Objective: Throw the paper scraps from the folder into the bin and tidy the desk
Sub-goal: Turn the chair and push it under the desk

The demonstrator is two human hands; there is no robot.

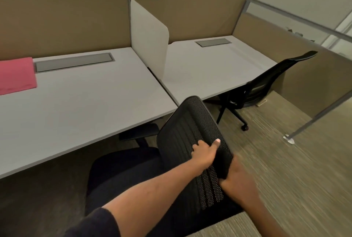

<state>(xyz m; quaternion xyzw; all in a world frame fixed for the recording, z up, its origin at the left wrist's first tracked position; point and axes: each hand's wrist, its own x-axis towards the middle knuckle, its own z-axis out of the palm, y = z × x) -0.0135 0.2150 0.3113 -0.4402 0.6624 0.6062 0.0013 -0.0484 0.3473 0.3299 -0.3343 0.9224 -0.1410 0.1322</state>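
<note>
A pink folder [16, 74] lies closed on the grey desk [85, 103] at the far left edge, beside a metal cable flap [74, 62]. In front of the desk stands a black mesh office chair [188, 128], its back tilted toward the desk. My left hand [204, 153] grips the top edge of the chair back, thumb over the rim. My right hand [236, 177] holds the same back from its right side, fingers hidden behind the mesh. No bin or paper scraps are in view.
A white divider [150, 36] separates this desk from the neighbouring desk [219, 65], where a second black chair [266, 84] is pushed in. Tan partition walls [62, 19] run behind, labelled 303 and 302. Carpet [285, 170] spreads to the right.
</note>
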